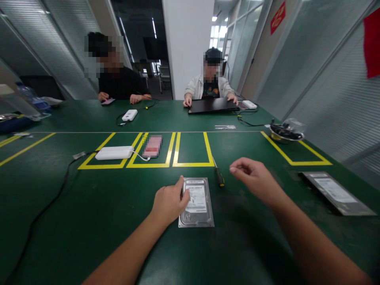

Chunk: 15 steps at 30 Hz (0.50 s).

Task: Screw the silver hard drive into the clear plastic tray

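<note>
A silver hard drive (197, 200) with a white label lies flat on the green table before me. My left hand (170, 201) grips it by its left edge, the thumb over the label and the fingers along the side. My right hand (252, 174) hovers above the table to the drive's right, thumb and fingertips pinched together. Whether anything small sits in that pinch I cannot make out. Between the two hands is a screwdriver (219, 178) with a black and yellow handle, its shaft pointing away from me. It lies apart from my right hand.
At right lies a flat metal device (335, 192) with a label; behind it stands a metal bowl (286, 136) of dark parts. A white power bank (114, 153) is cabled to a phone (152, 146). Across the table, one person handles a black panel (212, 105); another sits left.
</note>
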Available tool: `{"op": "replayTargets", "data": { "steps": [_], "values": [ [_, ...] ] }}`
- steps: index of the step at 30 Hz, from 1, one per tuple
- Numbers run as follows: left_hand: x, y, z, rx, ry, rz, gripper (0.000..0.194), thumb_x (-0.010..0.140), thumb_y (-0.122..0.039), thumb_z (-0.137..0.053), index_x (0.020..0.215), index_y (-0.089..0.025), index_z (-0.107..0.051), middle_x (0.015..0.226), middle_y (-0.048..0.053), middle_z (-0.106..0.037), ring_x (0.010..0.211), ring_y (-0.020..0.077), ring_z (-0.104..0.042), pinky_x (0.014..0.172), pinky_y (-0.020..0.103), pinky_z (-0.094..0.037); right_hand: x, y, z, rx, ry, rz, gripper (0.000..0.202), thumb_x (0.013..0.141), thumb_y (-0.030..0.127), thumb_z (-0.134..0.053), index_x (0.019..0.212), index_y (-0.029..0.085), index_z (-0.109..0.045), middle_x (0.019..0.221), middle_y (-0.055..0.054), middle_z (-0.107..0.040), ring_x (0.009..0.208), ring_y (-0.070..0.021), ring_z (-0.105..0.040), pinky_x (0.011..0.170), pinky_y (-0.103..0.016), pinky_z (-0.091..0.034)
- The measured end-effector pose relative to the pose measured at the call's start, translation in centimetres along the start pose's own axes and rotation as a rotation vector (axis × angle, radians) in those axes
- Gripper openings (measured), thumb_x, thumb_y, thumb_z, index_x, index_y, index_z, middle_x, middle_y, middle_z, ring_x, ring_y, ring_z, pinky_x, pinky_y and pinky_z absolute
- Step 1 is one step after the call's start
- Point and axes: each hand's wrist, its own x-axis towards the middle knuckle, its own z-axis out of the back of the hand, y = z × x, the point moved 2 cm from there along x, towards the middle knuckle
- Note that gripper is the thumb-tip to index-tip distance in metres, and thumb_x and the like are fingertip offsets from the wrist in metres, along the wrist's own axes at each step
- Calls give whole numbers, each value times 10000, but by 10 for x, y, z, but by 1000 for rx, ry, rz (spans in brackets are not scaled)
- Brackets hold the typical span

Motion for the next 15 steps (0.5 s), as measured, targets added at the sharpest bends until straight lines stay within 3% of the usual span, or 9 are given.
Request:
{"op": "replayTargets", "data": {
  "steps": [3, 6, 9, 15],
  "values": [
    [1, 4, 0, -116, -140, -40, 460, 915, -391, -547, 1305, -150, -586, 863, 78, -711, 753, 243, -680, 659, 324, -507, -3, 4, -59, 164, 94, -2, 213, 813, 367, -662, 812, 158, -621, 722, -16, -615, 667, -139, -570, 622, -260, -449],
    [0, 5, 3, -322, -373, -202, 349, 915, -315, -596, 1224, -154, -620, 987, 93, -677, 876, 216, -660, 779, 320, -529, -6, -7, -94, 286, 132, -18, 235, 827, 388, -643, 823, 154, -623, 724, -23, -627, 644, -141, -573, 594, -263, -451],
    [-1, 0, 6, -431, -527, -391, 269, 914, -229, -635, 1174, -162, -639, 1035, 98, -675, 938, 200, -644, 833, 319, -528, -9, -19, -108, 368, 159, -13, 263, 812, 411, -675, 799, 151, -635, 732, -26, -631, 651, -139, -565, 599, -263, -448],
    [-4, -10, 9, -524, -576, -631, 288, 858, -76, -688, 1134, -157, -658, 1017, 79, -733, 883, 172, -679, 775, 306, -540, -19, -22, -110, 449, 231, -5, 310, 803, 456, -713, 812, 148, -680, 795, -39, -657, 718, -147, -584, 668, -275, -467]
  ]
}}
